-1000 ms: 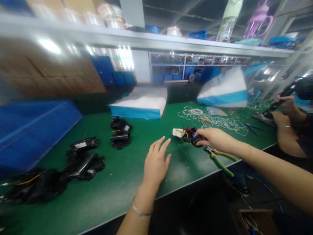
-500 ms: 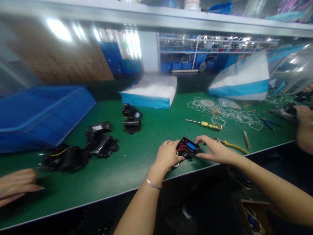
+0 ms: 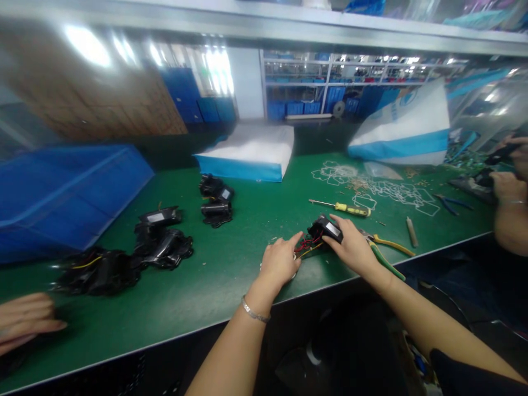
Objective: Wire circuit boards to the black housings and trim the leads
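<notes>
My right hand (image 3: 350, 245) grips a black plastic housing (image 3: 328, 228) with a pale label, tilted up off the green table. Red wires (image 3: 305, 242) and a yellow wire (image 3: 311, 251) run from it towards my left hand (image 3: 280, 261). My left hand is closed at the wires' other end, over a part mostly hidden under the fingers; a bit of white rim shows there. Just behind the housing lies a yellow screwdriver (image 3: 352, 209). Pliers with yellow and green handles (image 3: 394, 245) rest beside my right hand.
Several black housings (image 3: 165, 247) lie to the left, near a blue bin (image 3: 74, 198). White wire-like frames (image 3: 396, 192), blue-handled pliers (image 3: 449, 206) and a small tube (image 3: 411, 232) are on the right. Other people's hands (image 3: 28, 319) (image 3: 509, 187) show at both sides.
My right hand has turned the housing over and lifted it, so its labelled outside shows instead of the blue inside. The red wires now stretch between my hands. The green plier handle has come into view.
</notes>
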Motion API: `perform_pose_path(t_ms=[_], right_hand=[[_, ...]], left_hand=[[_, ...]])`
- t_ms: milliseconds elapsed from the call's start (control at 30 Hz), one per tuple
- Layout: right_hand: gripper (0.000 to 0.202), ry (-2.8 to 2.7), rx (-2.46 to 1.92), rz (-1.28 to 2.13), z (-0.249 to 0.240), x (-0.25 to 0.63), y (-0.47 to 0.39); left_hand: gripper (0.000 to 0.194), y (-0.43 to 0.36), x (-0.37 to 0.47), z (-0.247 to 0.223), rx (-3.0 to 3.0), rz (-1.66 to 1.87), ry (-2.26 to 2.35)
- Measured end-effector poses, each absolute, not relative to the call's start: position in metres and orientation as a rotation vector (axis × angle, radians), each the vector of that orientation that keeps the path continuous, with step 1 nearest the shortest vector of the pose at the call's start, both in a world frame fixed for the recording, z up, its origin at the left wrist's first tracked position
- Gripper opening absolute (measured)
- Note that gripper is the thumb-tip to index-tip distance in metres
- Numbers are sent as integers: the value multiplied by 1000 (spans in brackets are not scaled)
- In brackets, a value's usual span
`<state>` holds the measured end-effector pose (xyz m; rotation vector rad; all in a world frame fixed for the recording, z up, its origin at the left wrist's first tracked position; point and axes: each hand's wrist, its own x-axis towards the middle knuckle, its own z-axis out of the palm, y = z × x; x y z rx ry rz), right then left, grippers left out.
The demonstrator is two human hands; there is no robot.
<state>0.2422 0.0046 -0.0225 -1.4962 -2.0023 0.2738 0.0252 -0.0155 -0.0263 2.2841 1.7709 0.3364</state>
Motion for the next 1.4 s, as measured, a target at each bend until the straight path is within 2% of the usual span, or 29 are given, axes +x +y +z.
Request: perform_pose_path(t_ms=[67, 200, 267, 533, 700, 833, 933, 1167, 1300, 1400], right_hand=[[53, -1956, -1498, 228, -19, 247, 5], [47, -1860, -1488, 173, -22, 250, 9], [45, -1806, -1452, 137, -29, 250, 12], [46, -1804, -1455, 3, -58, 253, 15], [46, -1626, -1624, 127, -63, 278, 21], [45, -1588, -1663, 189, -61, 288, 20], [44, -1636, -1621, 230, -56, 282, 17], [40, -1743, -1628, 198, -57, 255, 17], [41, -1759, -1636, 152, -60, 249, 16], [50, -1810, -1624, 141, -56, 248, 14]], left_hand=[[59, -15, 26, -26, 2252, 373, 1743], [22, -13, 29, -25, 2163, 512, 1659], [14, -10, 32, -26, 2075, 626, 1627], [43, 2, 40, -26, 1625, 986, 1294], [39, -1, 27, -18, 1549, 1186, 1286], [40, -6, 15, -16, 1637, 1132, 1350], [42, -5, 5, -17, 1639, 1045, 1588], [51, 1, -12, -17, 1655, 428, 2047], [39, -1, -9, -15, 1742, 250, 2164], [26, -6, -3, -12, 1891, 320, 2171]])
